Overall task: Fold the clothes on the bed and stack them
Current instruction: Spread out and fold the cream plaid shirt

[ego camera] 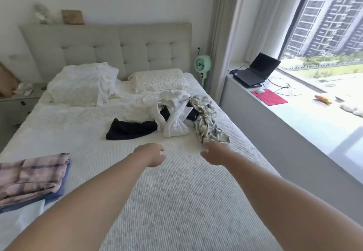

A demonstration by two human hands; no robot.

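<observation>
From the head camera I saw both arms stretched forward over the bed (176, 201). My left hand (152, 155) hovered above the striped cover, its fingers (160, 150) curled loosely inward and gripping nothing that I could make out. My right hand (213, 155) reached further toward the pile, and its fingers (205, 153) were folded under and mostly hidden behind the back of the hand, so I could not tell whether they were clenched or relaxed; they held no cloth.

Just beyond the right fingers lay the checked shirt (208, 122), crumpled, its long axis running from close by those fingers away toward the headboard (106, 46), with its near end almost touching the hand. Beside it, ahead of the gap between the two hands, sat a white garment (174, 123), bunched and twisted, partly over the shirt's edge. Ahead of the left fingers was a dark garment (129, 130), spread flatter, its long axis lying across the bed from left to right, its right end tucked under the white one.

Well to the left of the left fingers, near the bed's edge, was the folded stack (33, 174): a pink plaid piece on top of a blue one, long axis roughly across the bed.

Far beyond the fingers were two pillows (82, 83) against the headboard. To the right of the right fingers, past the bed, a sill (294, 125) carried a laptop (255, 70) and a pink mouse mat (269, 96), with a green fan (202, 64) nearby.
</observation>
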